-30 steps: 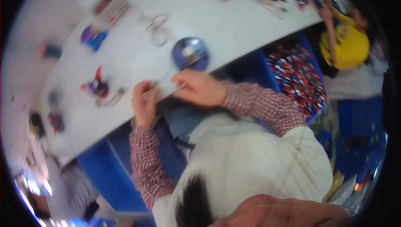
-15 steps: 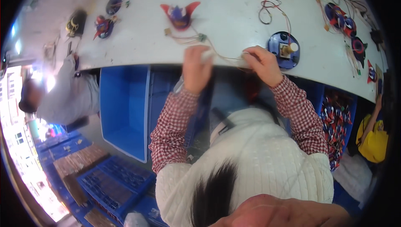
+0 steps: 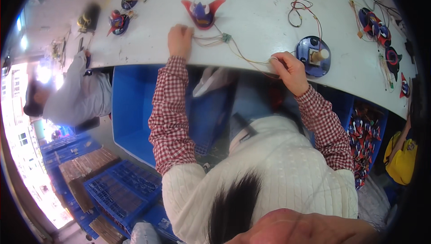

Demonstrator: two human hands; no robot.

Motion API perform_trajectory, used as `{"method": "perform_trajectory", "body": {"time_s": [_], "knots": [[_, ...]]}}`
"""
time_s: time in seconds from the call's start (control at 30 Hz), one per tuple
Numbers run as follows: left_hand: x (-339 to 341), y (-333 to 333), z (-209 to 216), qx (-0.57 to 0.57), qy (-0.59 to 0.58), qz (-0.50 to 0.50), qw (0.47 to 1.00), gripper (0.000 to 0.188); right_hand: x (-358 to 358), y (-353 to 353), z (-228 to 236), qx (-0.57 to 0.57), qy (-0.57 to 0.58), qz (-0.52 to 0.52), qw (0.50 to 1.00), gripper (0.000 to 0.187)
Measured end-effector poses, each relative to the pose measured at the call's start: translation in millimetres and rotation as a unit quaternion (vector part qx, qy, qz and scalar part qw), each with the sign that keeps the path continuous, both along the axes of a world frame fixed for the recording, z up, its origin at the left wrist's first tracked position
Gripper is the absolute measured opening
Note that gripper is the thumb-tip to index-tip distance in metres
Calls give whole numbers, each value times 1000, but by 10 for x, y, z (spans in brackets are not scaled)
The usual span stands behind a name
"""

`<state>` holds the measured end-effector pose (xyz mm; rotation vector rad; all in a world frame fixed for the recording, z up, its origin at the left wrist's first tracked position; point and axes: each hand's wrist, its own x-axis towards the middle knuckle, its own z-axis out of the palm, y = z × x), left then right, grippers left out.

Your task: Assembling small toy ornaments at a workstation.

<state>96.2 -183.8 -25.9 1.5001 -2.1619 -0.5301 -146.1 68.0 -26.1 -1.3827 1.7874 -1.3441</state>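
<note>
Now, the right hand (image 3: pixel 289 72) pinches thin wires (image 3: pixel 246 59); I can't tell if the left hand (image 3: pixel 180 42) pinches anything. Go easy, so the green board (image 3: pixel 226 37) isn't tugged.

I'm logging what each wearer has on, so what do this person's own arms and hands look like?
The left sleeve and right sleeve are wrinkled, red-and-white checked cloth reaching to the wrists. Above them comes a cream, ribbed knit top. The left hand and right hand, which form the grip, show no gloves.
</note>
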Motion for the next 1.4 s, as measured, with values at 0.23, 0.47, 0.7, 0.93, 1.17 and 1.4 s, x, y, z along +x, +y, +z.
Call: {"method": "perform_trajectory", "body": {"time_s": [0.23,0.47,0.7,0.93,1.17,1.4], "knots": [[66,373,149,140,239,-18,961,26,-71,13,44,15,-2,12,1000,13],[132,821,317,191,333,18,923,21,81,-249,356,-47,202,-26,978,17],[167,841,145,196,408,-7,892,24,269,-1258,46,-92,300,30,949,22],[235,842,8,198,435,5,878,25,312,-1515,-23,82,282,121,948,18],[277,827,-33,211,435,-22,875,27,176,-1605,166,224,124,185,949,20],[270,907,-49,155,413,-45,896,28,205,-1570,79,188,130,158,960,23]]}}
